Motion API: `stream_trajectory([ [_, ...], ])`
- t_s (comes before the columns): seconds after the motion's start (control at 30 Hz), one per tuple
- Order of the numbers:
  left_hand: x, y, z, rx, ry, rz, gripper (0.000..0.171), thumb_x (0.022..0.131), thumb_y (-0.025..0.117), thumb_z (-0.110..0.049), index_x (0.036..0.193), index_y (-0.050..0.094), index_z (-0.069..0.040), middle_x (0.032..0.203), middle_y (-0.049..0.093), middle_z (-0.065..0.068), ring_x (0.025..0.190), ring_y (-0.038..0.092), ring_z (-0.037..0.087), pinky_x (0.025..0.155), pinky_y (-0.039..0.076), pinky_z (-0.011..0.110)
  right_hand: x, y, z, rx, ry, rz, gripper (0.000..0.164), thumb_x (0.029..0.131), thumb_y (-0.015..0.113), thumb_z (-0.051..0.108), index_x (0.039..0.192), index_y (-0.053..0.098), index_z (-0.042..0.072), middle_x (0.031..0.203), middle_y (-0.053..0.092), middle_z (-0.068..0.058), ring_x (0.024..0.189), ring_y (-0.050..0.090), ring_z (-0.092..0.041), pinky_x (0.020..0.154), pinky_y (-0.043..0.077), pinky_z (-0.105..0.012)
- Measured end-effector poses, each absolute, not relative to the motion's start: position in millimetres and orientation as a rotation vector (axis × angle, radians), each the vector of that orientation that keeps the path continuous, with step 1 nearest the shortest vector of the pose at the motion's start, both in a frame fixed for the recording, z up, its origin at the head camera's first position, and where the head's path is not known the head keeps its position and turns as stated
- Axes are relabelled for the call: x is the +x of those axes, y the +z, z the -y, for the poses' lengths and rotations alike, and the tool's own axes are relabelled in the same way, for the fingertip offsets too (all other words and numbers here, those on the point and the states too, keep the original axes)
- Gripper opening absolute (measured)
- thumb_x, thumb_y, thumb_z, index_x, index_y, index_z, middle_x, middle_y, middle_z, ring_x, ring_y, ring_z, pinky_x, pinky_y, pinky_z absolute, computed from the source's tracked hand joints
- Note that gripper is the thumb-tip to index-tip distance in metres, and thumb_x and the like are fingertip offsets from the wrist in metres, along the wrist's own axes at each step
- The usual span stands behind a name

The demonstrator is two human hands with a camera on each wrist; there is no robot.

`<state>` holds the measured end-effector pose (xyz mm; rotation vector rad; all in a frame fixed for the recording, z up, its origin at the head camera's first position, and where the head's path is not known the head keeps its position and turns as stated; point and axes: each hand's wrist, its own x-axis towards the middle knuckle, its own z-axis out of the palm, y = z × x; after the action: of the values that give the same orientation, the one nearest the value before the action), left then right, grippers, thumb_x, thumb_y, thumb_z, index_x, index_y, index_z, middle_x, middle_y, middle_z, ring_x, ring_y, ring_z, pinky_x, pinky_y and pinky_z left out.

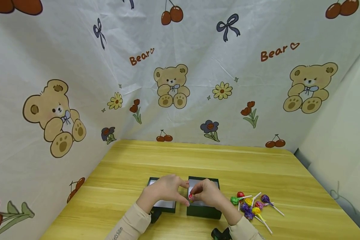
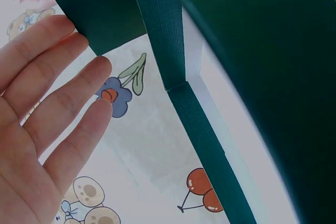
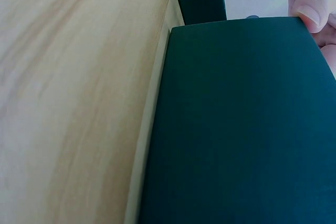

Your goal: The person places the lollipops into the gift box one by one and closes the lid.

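An open dark green box with a pale inside stands on the table. My right hand is over it, and its thumb and fingers pinch a small red-wrapped lollipop near the box's left wall. The lollipop's stick is hidden. Beside the box's left rim is my left hand, thumb and fingers spread apart and holding nothing. In the left wrist view its fingers look nearly straight. Under that hand lies a shallow dark green lid, its pale inside facing up.
Several wrapped lollipops lie in a loose pile right of the box, in red, green, yellow and purple. The wooden table meets a bear-printed cloth at its back and left. Black straps show at both wrists.
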<state>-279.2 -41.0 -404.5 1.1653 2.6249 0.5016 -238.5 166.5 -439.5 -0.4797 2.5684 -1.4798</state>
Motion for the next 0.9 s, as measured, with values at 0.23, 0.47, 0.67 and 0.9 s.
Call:
stream_trajectory([
  [0.23,-280.4,-406.7,41.2,1.156,0.522,-2.617,0.06,0.079,0.081,-0.051,0.13,0.07,-0.019,0.144,0.058,-0.006,0.057,0.05,0.007,0.063,0.043,0.02,-239.0,-439.9,-164.8,-0.449,-1.457,-2.57,0.006,0.086,0.072,-0.005,0.088,0.077,-0.002,0.082,0.076,-0.01,0.074,0.07,-0.014,0.067,0.058,-0.033],
  [0.47,-280.1,-406.2,41.1,1.178,0.507,-2.625,0.06,0.079,0.081,-0.05,0.129,0.07,-0.019,0.143,0.059,-0.005,0.068,0.059,0.007,0.066,0.044,0.019,-237.8,-439.2,-164.7,-0.431,-1.46,-2.546,0.007,0.087,0.07,-0.006,0.088,0.077,-0.003,0.083,0.075,-0.013,0.076,0.071,-0.02,0.07,0.059,-0.038],
  [0.67,-278.0,-405.2,40.8,1.175,0.496,-2.626,0.06,0.079,0.081,-0.051,0.129,0.07,-0.019,0.143,0.059,-0.006,0.081,0.067,0.01,0.07,0.048,0.019,-238.1,-440.9,-165.0,-0.394,-1.433,-2.533,0.008,0.087,0.069,-0.007,0.088,0.076,-0.002,0.083,0.074,-0.008,0.076,0.071,-0.018,0.07,0.059,-0.036],
  [0.9,-278.4,-406.1,40.1,1.154,0.52,-2.621,0.059,0.08,0.081,-0.048,0.13,0.07,-0.019,0.143,0.059,-0.005,0.049,0.025,0.005,0.058,0.04,0.02,-241.3,-444.2,-165.3,-0.392,-1.423,-2.524,0.009,0.086,0.069,-0.008,0.087,0.076,-0.002,0.081,0.074,-0.007,0.076,0.07,-0.017,0.069,0.058,-0.035],
])
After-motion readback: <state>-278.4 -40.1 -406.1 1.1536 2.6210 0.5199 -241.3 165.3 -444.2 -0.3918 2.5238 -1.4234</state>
